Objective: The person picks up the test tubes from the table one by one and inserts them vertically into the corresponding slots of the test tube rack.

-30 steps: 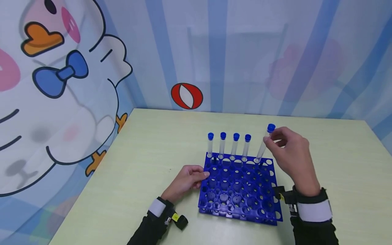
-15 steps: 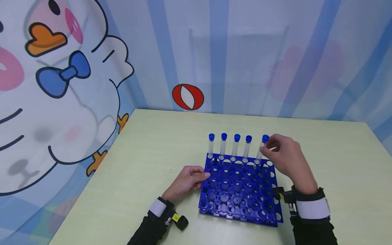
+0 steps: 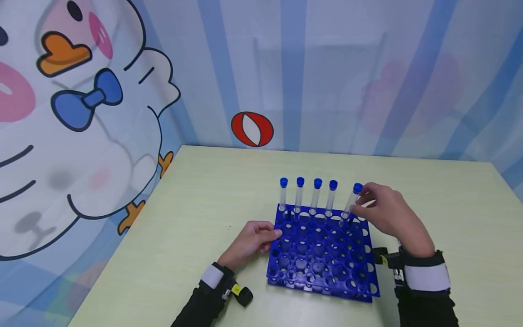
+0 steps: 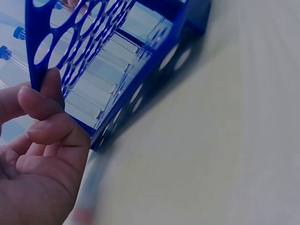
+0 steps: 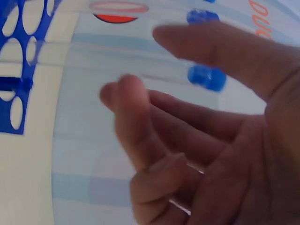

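Observation:
A blue test tube rack (image 3: 318, 259) stands on the table. My left hand (image 3: 250, 243) pinches its left edge between thumb and fingers, as the left wrist view also shows at the rack's upper plate (image 4: 40, 47). Several clear test tubes with blue caps stand in the back row, among them the leftmost tube (image 3: 283, 195). The rightmost tube (image 3: 352, 200) sits in a hole towards the right end and leans right. Beside it is my right hand (image 3: 386, 213). In the right wrist view the thumb and fingers are spread apart around that tube's blue cap (image 5: 207, 78) and body, without gripping it.
The pale table (image 3: 196, 190) extends around the rack. Behind it rises a blue striped backdrop (image 3: 327, 91), and a cartoon panel (image 3: 102, 159) borders the left side. Each wrist wears a strapped camera, such as the left one (image 3: 244, 296).
My right hand lowered the rightmost tube into the rack, then loosened its fingers and drew slightly right. The tube now leans right. My left hand has stayed on the rack.

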